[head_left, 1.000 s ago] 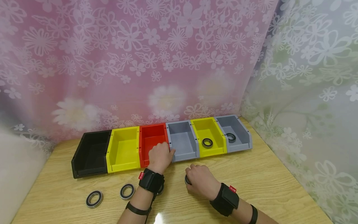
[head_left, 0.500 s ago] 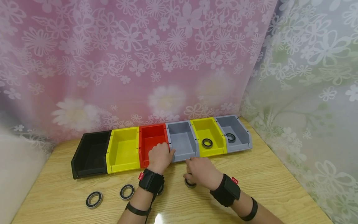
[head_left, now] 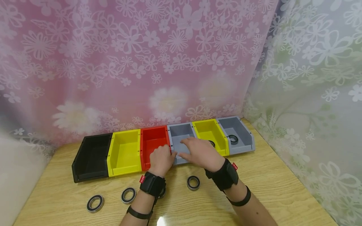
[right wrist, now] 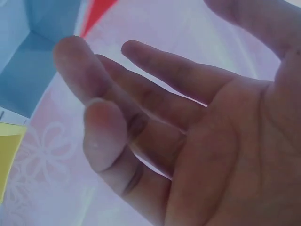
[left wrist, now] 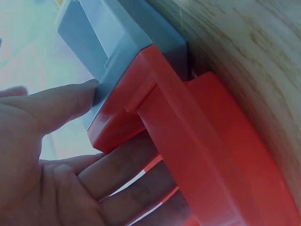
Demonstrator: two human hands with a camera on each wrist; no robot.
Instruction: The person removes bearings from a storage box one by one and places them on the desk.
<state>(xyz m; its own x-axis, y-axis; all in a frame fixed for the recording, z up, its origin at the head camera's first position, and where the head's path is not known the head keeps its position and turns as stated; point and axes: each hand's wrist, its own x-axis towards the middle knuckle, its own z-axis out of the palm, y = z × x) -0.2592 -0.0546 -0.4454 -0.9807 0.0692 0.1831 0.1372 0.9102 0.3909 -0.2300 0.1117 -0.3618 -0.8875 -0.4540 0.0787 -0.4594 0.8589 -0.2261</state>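
Observation:
My left hand (head_left: 161,160) grips the shared side wall between the red bin (head_left: 154,133) and the middle grey bin (head_left: 181,129). In the left wrist view its thumb (left wrist: 70,101) presses the grey side while the fingers (left wrist: 127,165) curl into the red bin. Over the front of the middle grey bin, my right hand (head_left: 202,153) hovers with fingers loosely bent and apart. The right wrist view shows nothing in its palm (right wrist: 211,155). A ball bearing (head_left: 189,185), a dark ring with metal rims, lies flat on the table just in front of that bin.
Two bearings lie at left, the nearer-middle bearing (head_left: 123,196) and the outer bearing (head_left: 89,204); another is mostly hidden by the left wrist. The right yellow bin (head_left: 206,128) and end grey bin (head_left: 249,138) each hold one bearing. A left yellow bin (head_left: 125,149) adjoins a black bin (head_left: 94,153).
My right hand has let go of the bearing in front of the middle grey bin and risen forward over that bin. The bearing now lies flat. My left hand keeps its grip.

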